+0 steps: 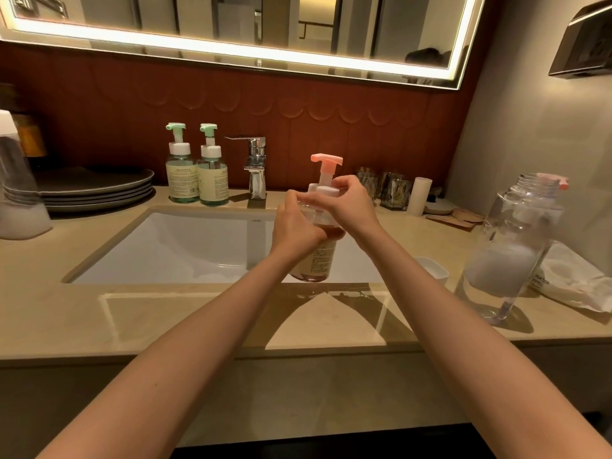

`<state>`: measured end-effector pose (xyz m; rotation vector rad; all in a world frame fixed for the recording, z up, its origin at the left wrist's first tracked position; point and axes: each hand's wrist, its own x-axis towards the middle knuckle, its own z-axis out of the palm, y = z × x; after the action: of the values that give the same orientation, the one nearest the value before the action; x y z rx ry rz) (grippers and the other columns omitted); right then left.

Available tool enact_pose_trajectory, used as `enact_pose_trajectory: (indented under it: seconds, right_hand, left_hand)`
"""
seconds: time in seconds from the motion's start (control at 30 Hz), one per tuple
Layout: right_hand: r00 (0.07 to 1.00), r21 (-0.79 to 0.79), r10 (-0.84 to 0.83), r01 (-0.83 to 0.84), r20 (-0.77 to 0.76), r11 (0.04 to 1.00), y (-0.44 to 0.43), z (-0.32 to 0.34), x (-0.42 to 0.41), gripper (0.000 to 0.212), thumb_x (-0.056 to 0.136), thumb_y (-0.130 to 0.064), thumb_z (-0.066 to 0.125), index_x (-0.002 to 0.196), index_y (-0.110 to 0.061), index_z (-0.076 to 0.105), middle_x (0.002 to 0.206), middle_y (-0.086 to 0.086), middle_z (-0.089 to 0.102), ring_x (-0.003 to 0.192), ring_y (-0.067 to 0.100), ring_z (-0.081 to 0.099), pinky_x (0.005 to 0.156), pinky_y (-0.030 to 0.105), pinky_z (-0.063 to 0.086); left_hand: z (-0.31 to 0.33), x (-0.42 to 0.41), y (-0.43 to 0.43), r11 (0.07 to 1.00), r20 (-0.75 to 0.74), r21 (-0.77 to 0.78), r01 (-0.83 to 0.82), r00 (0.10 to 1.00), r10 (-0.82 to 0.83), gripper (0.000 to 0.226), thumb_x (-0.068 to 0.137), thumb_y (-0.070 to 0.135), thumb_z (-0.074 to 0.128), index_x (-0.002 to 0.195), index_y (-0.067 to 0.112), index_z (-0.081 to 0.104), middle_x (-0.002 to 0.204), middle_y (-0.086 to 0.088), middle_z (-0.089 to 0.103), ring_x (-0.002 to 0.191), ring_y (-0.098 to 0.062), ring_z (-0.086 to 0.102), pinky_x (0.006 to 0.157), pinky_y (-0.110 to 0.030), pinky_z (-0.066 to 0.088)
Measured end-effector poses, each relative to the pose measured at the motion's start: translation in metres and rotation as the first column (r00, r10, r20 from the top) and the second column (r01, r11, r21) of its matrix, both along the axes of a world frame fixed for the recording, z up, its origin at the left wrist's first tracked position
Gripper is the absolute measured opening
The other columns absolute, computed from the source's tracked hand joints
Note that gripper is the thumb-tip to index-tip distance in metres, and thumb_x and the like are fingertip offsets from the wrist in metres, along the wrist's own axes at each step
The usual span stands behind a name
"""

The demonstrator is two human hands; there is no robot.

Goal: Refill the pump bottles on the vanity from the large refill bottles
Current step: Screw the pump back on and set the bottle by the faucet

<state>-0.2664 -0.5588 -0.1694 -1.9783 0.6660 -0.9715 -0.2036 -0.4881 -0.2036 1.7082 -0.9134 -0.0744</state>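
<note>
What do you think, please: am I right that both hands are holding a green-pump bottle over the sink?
Not quite: the head view shows the left hand and right hand holding a pink-pump bottle over the sink.

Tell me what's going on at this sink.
A person holds a clear pump bottle with a pink pump head over the white sink. The left hand grips its body while the right hand pinches the white collar; screwing on or off, I cannot tell. A large clear refill bottle, part full of white liquid, stands on the counter to the right. Two green-topped pump bottles stand beside the chrome faucet.
</note>
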Motion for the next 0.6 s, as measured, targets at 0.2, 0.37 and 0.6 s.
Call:
enact_pose_trajectory:
  seconds: [0.2, 0.37, 0.6]
  right_hand:
    - [0.979, 0.177, 0.198, -0.202, 0.043, 0.963, -0.005, 0.003, -0.007, 0.042, 0.083, -0.027, 0.067, 0.118, -0.005, 0.060, 0.107, 0.004, 0.063, 0.103, 0.021, 0.058, 0.083, 0.031, 0.044]
    - [0.996, 0.042, 0.068, -0.070, 0.058, 0.997, 0.000, -0.001, 0.002, 0.045, 0.078, -0.030, 0.072, 0.116, -0.009, 0.061, 0.107, 0.000, 0.063, 0.099, 0.017, 0.059, 0.081, 0.031, 0.048]
    - [0.995, 0.075, 0.019, -0.026, 0.096, 0.997, -0.001, -0.002, 0.008, 0.050, 0.079, -0.031, 0.071, 0.123, -0.012, 0.055, 0.118, 0.004, 0.061, 0.107, 0.020, 0.057, 0.086, 0.033, 0.049]
  left_hand:
    - [0.002, 0.000, 0.007, 0.986, -0.077, 0.015, 0.165, 0.984, -0.163, 0.066, 0.069, 0.024, 0.081, 0.118, 0.019, 0.038, 0.114, 0.000, 0.050, 0.106, -0.017, 0.048, 0.085, -0.032, 0.041]
    - [-0.003, 0.000, -0.002, 0.999, -0.026, -0.017, 0.051, 0.998, -0.052, 0.073, 0.065, 0.019, 0.084, 0.121, 0.017, 0.038, 0.125, -0.008, 0.052, 0.113, -0.023, 0.050, 0.090, -0.037, 0.044]
    - [-0.001, 0.002, -0.011, 1.000, 0.063, -0.008, -0.019, 0.998, 0.020, 0.069, 0.068, 0.021, 0.082, 0.119, 0.016, 0.037, 0.122, -0.009, 0.050, 0.111, -0.024, 0.050, 0.091, -0.037, 0.045]
